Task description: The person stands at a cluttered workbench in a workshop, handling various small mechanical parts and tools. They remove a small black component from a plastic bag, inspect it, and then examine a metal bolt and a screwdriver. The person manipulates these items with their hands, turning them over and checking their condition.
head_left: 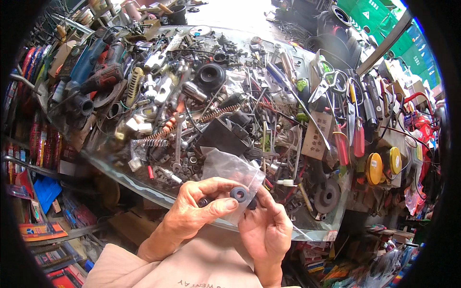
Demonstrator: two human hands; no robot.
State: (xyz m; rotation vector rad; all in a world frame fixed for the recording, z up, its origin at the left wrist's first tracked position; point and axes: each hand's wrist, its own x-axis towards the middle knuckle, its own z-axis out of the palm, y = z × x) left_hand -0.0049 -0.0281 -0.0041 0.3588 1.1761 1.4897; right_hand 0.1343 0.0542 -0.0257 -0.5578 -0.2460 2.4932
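Ring is sitting pinched in left hand before clear bag, whose edge right hand's curled fingers are seemingly steadying.

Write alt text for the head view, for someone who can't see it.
The left hand pinches a small black ring before a clear plastic bag, which the right hand touches. Beyond, a wrench and a long coil spring lie on a cluttered glass table.
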